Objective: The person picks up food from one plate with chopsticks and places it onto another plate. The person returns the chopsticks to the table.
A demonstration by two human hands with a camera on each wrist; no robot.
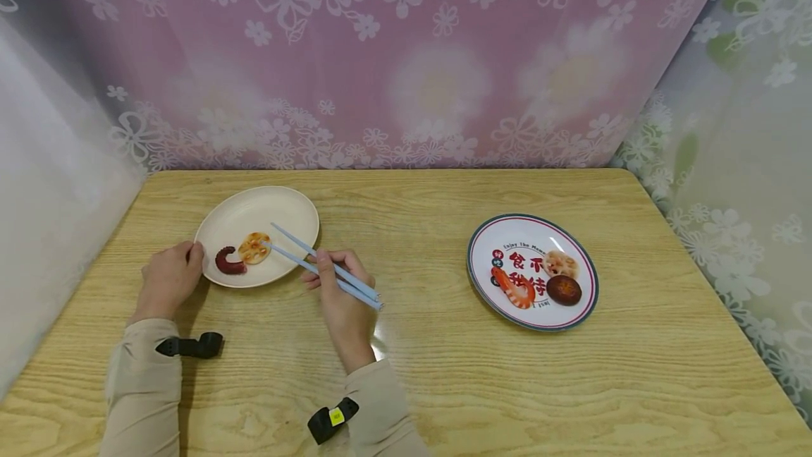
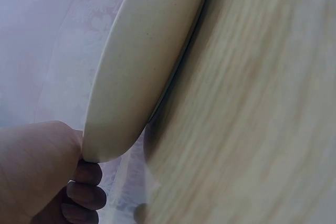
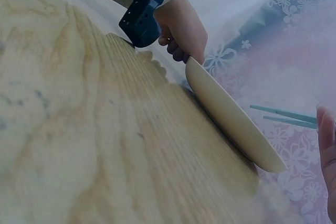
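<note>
The browned lotus slice (image 1: 254, 249) lay under blue chopsticks (image 1: 358, 283) pinched by the right hand (image 1: 345, 302). A curled tentacle (image 1: 230, 267) crowded it on the cream plate (image 1: 254, 209), edge-pinched by the left hand (image 1: 170, 275); well apart, a printed plate (image 1: 514, 231) bore shrimp (image 1: 517, 291) and mushroom (image 1: 564, 290).

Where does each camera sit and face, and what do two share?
Head: on the head, facing forward and down at the table, cream plate and white plate; left hand and right hand show.
Left wrist: on that wrist, facing the cream plate's outside; part of left hand shows.
Right wrist: on that wrist, facing the table and cream plate; left hand and part of right hand show.
Wrist views share the left hand at the cream plate's rim.
</note>
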